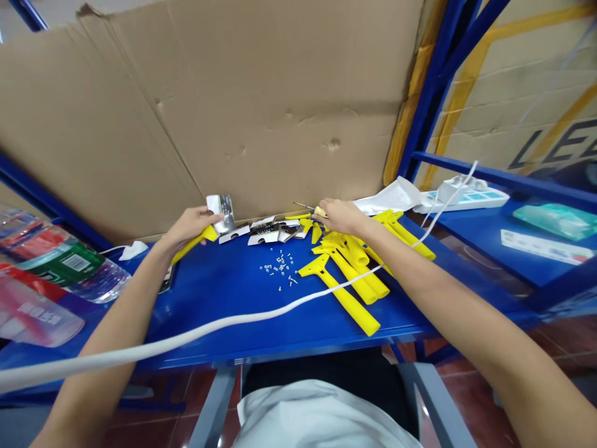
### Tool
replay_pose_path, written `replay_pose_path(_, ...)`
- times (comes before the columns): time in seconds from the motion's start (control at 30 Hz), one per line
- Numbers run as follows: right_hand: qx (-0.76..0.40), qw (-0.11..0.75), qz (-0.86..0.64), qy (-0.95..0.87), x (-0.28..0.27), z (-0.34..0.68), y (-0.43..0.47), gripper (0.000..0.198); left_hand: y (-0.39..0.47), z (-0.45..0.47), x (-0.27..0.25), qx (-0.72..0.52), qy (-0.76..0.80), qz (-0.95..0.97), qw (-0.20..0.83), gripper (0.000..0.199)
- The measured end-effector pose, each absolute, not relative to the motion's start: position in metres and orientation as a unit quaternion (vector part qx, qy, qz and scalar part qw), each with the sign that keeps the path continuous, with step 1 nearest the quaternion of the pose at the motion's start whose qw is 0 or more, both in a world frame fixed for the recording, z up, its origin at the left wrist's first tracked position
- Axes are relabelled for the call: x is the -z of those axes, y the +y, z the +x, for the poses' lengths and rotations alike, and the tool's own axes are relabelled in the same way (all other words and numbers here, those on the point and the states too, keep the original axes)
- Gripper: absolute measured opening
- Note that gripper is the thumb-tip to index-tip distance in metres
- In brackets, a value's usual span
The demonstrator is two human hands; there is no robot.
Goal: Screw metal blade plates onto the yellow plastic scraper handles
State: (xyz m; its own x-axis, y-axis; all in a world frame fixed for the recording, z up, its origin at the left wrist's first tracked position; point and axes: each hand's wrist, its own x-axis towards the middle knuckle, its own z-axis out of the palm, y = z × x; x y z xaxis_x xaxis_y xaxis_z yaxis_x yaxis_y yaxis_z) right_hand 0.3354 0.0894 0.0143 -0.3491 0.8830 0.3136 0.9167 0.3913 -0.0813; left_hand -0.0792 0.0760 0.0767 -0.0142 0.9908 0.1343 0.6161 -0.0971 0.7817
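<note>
Cardboard panel [280, 112] stands upright along the back. Blue table [209, 292] in front of it, work spread on top. White cable [233, 321] crosses the near side, passing over some of the yellow handles. Clear bottle [77, 261] with a green-and-red label lies at far left, beside the left forearm.

Pile of yellow T-headed handles [359, 281]: right half of table, overlapping, heads mostly toward the panel. White wrapper [392, 198] behind the pile, next to the power strip [476, 199].

Left hand [191, 225]: fingers closed round one yellow handle [193, 244], left of centre, above the table. Silver-and-black flat piece [221, 213] at its head end; can't tell if joined or just held.

Right hand [342, 216]: fingers pinching a screwdriver [321, 212], pale grip, thin shaft pointing left, near the panel.

Black-and-white small boxes [265, 231] heaped between the hands, against the panel base. Smallest: loose screws and nuts [281, 267], scattered just in front of the boxes.
</note>
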Motion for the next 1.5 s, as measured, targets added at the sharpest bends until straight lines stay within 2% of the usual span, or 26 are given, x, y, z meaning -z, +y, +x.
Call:
replay_pose_path(0.07, 0.061, 0.198, -0.534, -0.82, -0.02, 0.332, 0.085, 0.043, 0.064, -0.062, -0.075, -0.468, 0.537, 0.623, 0.323, 0.042)
replay_pose_path(0.17, 0.059, 0.291, -0.481, -0.825, -0.029, 0.323, 0.074, 0.045, 0.046, -0.028, -0.066, -0.553, 0.44, 0.591, 0.39, 0.041)
replay_pose_path(0.27, 0.013, 0.427, -0.386, -0.817, -0.036, 0.311, 0.059, 0.045, 0.034, 0.006, -0.058, -0.549, 0.424, 0.593, 0.41, 0.044)
replay_pose_path(0.37, -0.043, 0.488, -0.319, -0.811, -0.038, 0.3, 0.046, 0.036, 0.032, 0.033, -0.055, -0.533, 0.391, 0.639, 0.394, 0.042)
replay_pose_path(0.47, -0.076, 0.495, -0.298, -0.813, -0.037, 0.293, 0.038, 0.026, 0.036, 0.051, -0.056, -0.511, 0.366, 0.693, 0.354, 0.037)
replay_pose_path(0.67, -0.104, 0.506, -0.318, -0.795, -0.028, 0.287, 0.042, 0.019, 0.047, 0.076, -0.06, -0.509, 0.34, 0.725, 0.317, 0.033)
replay_pose_path(0.83, -0.14, 0.62, -0.351, -0.687, -0.026, 0.29, 0.053, 0.041, 0.065, 0.082, -0.071, -0.505, 0.316, 0.738, 0.318, 0.045)
replay_pose_path(0.93, -0.095, 0.647, -0.355, -0.668, -0.028, 0.297, 0.06, 0.028, 0.075, 0.074, -0.083, -0.483, 0.329, 0.761, 0.283, 0.049)
replay_pose_path(1.07, -0.069, 0.619, -0.358, -0.696, -0.032, 0.302, 0.06, 0.021, 0.081, 0.055, -0.1, -0.463, 0.334, 0.794, 0.209, 0.044)
replay_pose_path(1.17, -0.074, 0.609, -0.356, -0.704, -0.032, 0.3, 0.056, 0.021, 0.08, 0.04, -0.112, -0.379, 0.322, 0.851, 0.17, 0.033)
replay_pose_path(1.37, -0.102, 0.601, -0.373, -0.699, -0.028, 0.295, 0.055, 0.024, 0.077, 0.025, -0.125, -0.193, 0.348, 0.902, 0.169, 0.04)
replay_pose_path(1.5, -0.119, 0.602, -0.371, -0.697, -0.027, 0.297, 0.056, 0.029, 0.078, 0.025, -0.124, -0.172, 0.333, 0.914, 0.157, 0.04)
